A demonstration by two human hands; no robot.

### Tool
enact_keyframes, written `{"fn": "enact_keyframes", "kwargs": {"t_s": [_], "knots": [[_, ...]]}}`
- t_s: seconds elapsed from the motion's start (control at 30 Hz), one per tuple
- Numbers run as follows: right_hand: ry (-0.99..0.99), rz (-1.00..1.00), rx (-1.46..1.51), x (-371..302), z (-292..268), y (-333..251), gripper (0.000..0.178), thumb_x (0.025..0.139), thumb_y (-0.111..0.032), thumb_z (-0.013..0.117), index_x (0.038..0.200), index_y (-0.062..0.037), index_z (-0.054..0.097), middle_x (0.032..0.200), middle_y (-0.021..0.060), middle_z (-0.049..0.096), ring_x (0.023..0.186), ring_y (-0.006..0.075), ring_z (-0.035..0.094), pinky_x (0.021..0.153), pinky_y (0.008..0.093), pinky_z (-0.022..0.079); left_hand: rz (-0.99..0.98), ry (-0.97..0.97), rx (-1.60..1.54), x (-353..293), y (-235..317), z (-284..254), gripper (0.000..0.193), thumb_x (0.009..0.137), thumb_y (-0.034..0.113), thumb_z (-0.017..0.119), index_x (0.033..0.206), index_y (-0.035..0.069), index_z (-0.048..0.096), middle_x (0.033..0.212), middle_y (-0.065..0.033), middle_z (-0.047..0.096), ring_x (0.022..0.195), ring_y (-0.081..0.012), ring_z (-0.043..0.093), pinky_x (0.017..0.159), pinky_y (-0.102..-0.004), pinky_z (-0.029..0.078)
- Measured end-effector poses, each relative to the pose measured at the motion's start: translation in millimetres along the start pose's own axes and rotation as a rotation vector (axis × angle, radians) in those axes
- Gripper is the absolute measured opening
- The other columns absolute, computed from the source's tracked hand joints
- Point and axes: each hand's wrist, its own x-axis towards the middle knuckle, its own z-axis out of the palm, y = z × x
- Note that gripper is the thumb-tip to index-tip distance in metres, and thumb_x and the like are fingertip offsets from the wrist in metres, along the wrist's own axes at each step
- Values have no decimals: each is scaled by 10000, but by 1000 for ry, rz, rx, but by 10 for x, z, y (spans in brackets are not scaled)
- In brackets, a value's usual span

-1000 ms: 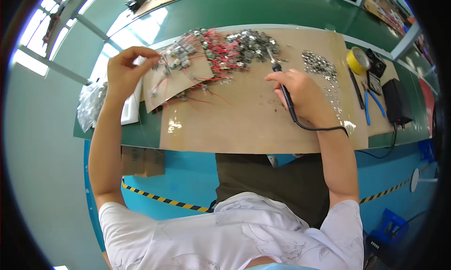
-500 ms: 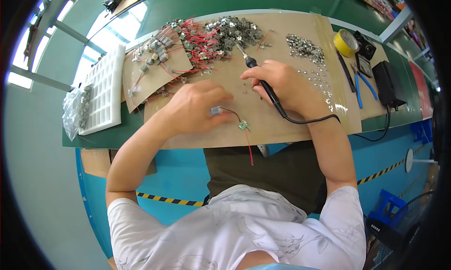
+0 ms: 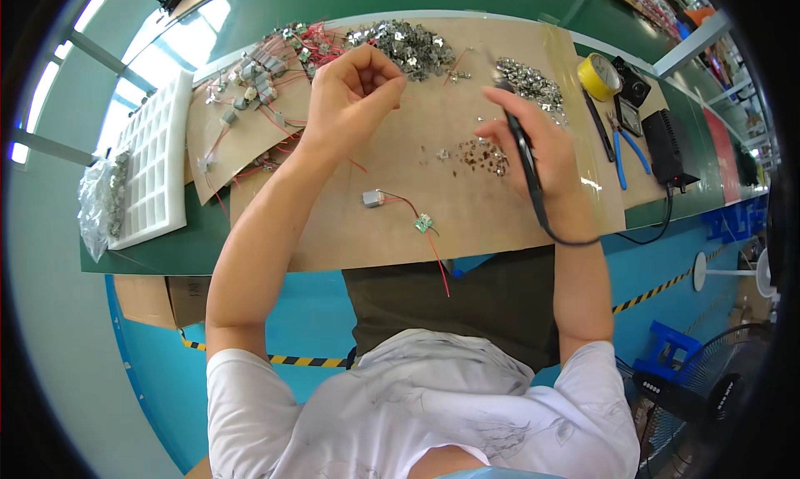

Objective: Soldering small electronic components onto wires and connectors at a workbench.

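Grey motor (image 3: 372,198) wired to green board (image 3: 423,223), on near surface (image 3: 333,237) | left hand (image 3: 354,100) by metal-part pile (image 3: 412,47), cannot tell whether its fingers grip anything | right hand (image 3: 546,150) wraps soldering iron (image 3: 525,154); best keep hot tip off wires | red lead (image 3: 438,266) overhangs edge, could snag | dark crumbs (image 3: 482,156) between hands; pliers (image 3: 620,158) right

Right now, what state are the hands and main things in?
Left hand: fingers pinched together; any contents hidden.
Right hand: gripping the soldering iron.
Soldering iron: held; can't tell whether hot.
Grey component: lying untouched, wired.
Green circuit board: untouched.
Red wire: end past the brown sheet's edge.
Blue-handled pliers: lying, handles apart.
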Motion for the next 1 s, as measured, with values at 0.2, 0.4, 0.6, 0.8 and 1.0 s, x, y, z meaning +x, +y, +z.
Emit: {"fn": "enact_keyframes", "kwargs": {"t_s": [0.2,0.4,0.6,0.8,1.0], "knots": [[229,220,334,-580,124,-198,470,1096,-254,657,1454,41,586,868,95,760,629,101,656,549,219,527,-283,14,-8,-176,4,79,153,991,142,759,968,3,699,748,10,655,645,-53,585,572,-246,462],[330,258,276,-656,272,-319,300,1065,-161,673,1241,82,697,820,129,747,582,112,669,539,236,552,-197,-36,206,-233,-171,87,151,963,139,762,967,-2,707,716,-33,671,630,-96,607,588,-292,494],[230,290,158,-628,246,-361,193,1009,-21,618,1139,68,730,743,101,737,562,103,681,545,242,574,-174,-182,404,-266,-101,104,114,837,72,721,867,-37,707,695,-107,683,633,-202,668,640,-351,545],[216,348,126,-615,252,-364,166,990,-10,654,1111,59,744,741,96,742,591,103,705,547,240,594,-136,-239,471,-270,-123,119,130,805,79,697,844,-42,724,738,-168,728,690,-289,733,689,-398,588],[205,346,137,-582,261,-356,161,982,-6,685,1112,53,761,779,101,756,625,111,731,558,241,604,-157,-263,500,-272,-124,133,153,806,96,695,851,-45,734,739,-176,732,698,-305,743,702,-408,596]]}}
